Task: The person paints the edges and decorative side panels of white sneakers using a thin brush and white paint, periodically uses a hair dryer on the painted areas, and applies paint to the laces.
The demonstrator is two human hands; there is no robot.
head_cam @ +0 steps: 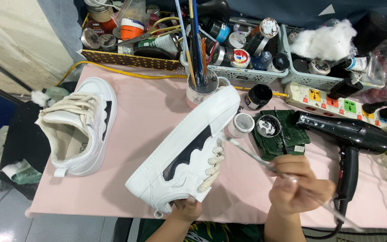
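Both hands were busy: my left hand gripped the white sneaker at its heel, my right hand pinched a thin paintbrush touching up its side, needing a steady stroke.

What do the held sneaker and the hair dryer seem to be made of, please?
The sneaker, in the left hand: smooth white leather or a synthetic look-alike, with a ribbed, probably rubber, sole and woven cream laces. The hair dryer: glossy black plastic, speckled with pale spots.

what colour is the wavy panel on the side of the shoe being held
Black, on an otherwise white shoe held by the left hand; seen best in the head view.
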